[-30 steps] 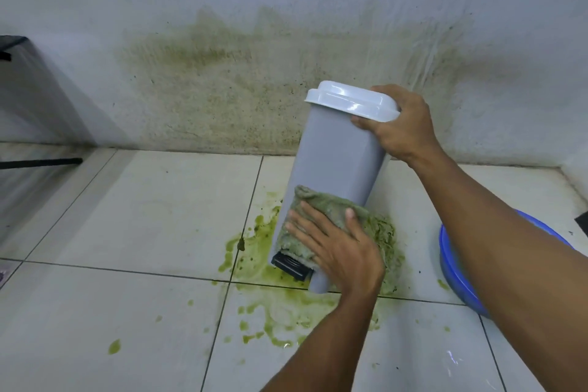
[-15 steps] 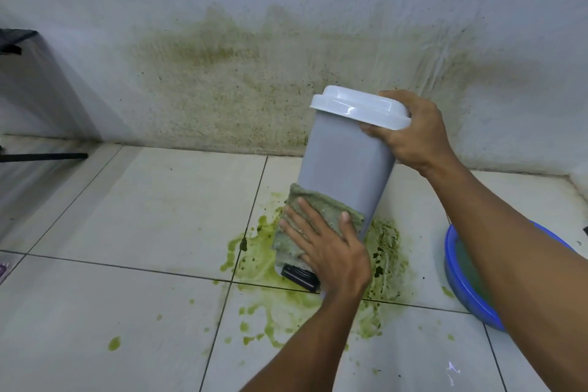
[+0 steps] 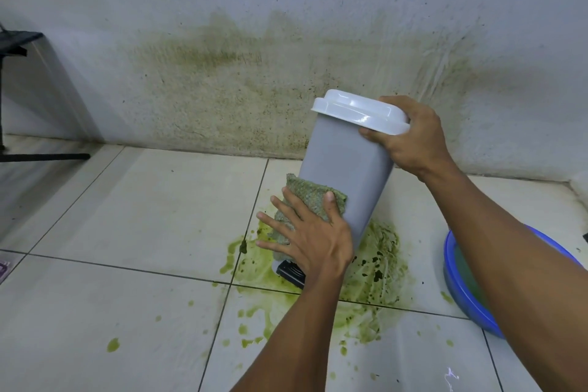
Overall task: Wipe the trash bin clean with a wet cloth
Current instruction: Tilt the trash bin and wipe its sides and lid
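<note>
A grey trash bin (image 3: 343, 165) with a white lid (image 3: 359, 111) stands tilted on the tiled floor, its top leaning to the right. My right hand (image 3: 410, 137) grips the lid's right edge and the bin's upper side. A green-stained cloth (image 3: 310, 200) lies against the bin's lower left side. My left hand (image 3: 311, 232) presses it flat there with spread fingers. The bin's black pedal (image 3: 291, 272) shows just below my left wrist.
Green slime (image 3: 375, 264) is smeared and spattered over the floor tiles around the bin's base. A blue basin (image 3: 467, 293) holding greenish water sits at the right, partly behind my right arm. The wall behind carries greenish-brown stains. A black stand (image 3: 41, 156) is at the far left.
My left hand has slid the cloth up and to the left along the bin's lower side. The bin stays tilted in my right hand's grip.
</note>
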`<state>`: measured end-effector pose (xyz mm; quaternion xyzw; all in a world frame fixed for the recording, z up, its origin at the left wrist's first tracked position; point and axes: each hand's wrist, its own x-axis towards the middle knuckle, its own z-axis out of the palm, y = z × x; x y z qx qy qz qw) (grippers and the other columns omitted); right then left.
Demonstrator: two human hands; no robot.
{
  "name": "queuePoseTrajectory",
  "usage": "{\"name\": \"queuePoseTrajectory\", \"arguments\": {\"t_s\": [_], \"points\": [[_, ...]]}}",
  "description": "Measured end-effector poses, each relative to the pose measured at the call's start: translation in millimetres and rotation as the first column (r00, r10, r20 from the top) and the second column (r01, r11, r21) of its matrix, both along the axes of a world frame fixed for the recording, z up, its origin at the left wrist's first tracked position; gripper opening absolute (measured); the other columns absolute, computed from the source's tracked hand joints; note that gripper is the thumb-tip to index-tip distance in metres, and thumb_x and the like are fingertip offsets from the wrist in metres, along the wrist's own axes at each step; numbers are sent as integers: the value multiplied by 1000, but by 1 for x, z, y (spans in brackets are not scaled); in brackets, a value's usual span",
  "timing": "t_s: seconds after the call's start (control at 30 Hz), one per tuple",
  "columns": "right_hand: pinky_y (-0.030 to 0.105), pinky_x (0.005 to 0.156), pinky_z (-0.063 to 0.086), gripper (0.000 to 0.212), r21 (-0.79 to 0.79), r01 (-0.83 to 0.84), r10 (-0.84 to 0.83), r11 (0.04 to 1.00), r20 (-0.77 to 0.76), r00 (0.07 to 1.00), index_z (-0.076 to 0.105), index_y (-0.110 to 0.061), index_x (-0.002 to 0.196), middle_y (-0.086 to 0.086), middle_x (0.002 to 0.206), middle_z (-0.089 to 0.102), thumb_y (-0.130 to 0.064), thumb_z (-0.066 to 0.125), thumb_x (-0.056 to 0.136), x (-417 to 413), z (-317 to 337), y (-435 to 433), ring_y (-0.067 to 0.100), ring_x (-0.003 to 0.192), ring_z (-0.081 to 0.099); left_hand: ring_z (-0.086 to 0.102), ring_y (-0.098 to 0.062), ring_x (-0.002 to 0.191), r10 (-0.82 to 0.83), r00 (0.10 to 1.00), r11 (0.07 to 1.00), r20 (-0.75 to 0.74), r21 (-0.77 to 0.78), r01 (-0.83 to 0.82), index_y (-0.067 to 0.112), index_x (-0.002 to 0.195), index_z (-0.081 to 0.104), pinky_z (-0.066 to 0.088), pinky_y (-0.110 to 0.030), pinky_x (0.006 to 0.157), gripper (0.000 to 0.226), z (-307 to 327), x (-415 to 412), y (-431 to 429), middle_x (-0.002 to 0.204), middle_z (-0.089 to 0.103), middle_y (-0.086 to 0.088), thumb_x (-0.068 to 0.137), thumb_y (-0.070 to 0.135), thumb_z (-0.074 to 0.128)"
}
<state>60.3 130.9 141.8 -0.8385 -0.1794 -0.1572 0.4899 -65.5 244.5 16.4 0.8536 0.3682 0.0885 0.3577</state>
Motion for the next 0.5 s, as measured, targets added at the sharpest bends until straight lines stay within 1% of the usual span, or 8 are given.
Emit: {"name": "queuePoseTrajectory", "arguments": {"t_s": [0.1, 0.17, 0.23, 0.27, 0.33, 0.37, 0.43, 0.5], "points": [[-2, 76, 38, 51, -4, -12, 12, 1000, 7, 1000, 70, -21, 114, -9, 109, 68, -28, 90, 68, -2, -1, -1, 0, 96, 58, -28, -26, 156, -48, 991, 999, 124, -4, 49, 17, 164, -14, -20, -51, 125, 93, -3, -3, 1, 174, -12, -7, 94, 75, 0], [-2, 76, 38, 48, 0, -25, 25, 1000, 12, 1000, 70, -23, 111, -10, 108, 68, -27, 91, 68, -2, -1, -4, -4, 93, 57, -14, -26, 160, -13, 985, 999, 173, -33, 19, 17, 165, -6, -11, -46, 128, 91, -6, -7, -4, 175, -3, -6, 96, 74, 6], [4, 81, 42, 47, 4, -49, 49, 999, 6, 999, 70, -25, 111, -7, 109, 70, -25, 91, 68, -1, -1, -6, -2, 95, 59, -8, -28, 160, 53, 982, 997, 183, -61, -43, 17, 166, -3, -7, -47, 129, 89, -7, -14, -20, 174, 0, -8, 97, 73, 8], [10, 85, 45, 48, 4, -62, 62, 998, 0, 998, 71, -24, 111, -6, 111, 70, -25, 91, 68, -1, 0, -6, 3, 98, 61, -9, -30, 160, 57, 980, 998, 193, -44, -49, 16, 166, -6, -7, -48, 129, 89, -7, -18, -29, 174, -4, -9, 98, 72, 8], [22, 90, 49, 50, 4, -82, 82, 997, -1, 997, 71, -25, 112, -5, 112, 71, -27, 91, 66, -1, 0, -7, 10, 102, 63, -13, -30, 159, 0, 978, 1000, 207, 30, -6, 14, 165, -9, -8, -49, 128, 89, -11, -24, -39, 173, -10, -9, 100, 71, 10], [23, 89, 48, 50, 7, -86, 86, 996, 6, 996, 70, -27, 111, -7, 110, 70, -30, 91, 65, -2, -1, -6, 9, 101, 63, -11, -29, 160, -13, 978, 999, 210, 38, 5, 13, 165, -7, -7, -49, 128, 89, -12, -23, -36, 174, -9, -8, 99, 70, 10], [20, 87, 47, 54, 13, -74, 74, 997, 19, 997, 69, -31, 111, -8, 109, 70, -37, 88, 61, -4, -3, -4, 6, 99, 62, 3, -28, 159, 81, 978, 995, 193, -66, -70, 15, 166, 5, -2, -48, 128, 88, -8, -13, -23, 174, 7, -6, 98, 71, 10], [20, 87, 47, 57, 25, -55, 54, 998, 27, 998, 70, -28, 114, -6, 112, 70, -36, 89, 61, -6, -5, -2, 8, 101, 63, 21, -27, 154, 271, 957, 940, 107, -242, -239, 19, 161, 27, 4, -48, 126, 81, 1, 1, -6, 167, 31, -6, 99, 70, 14]]}}
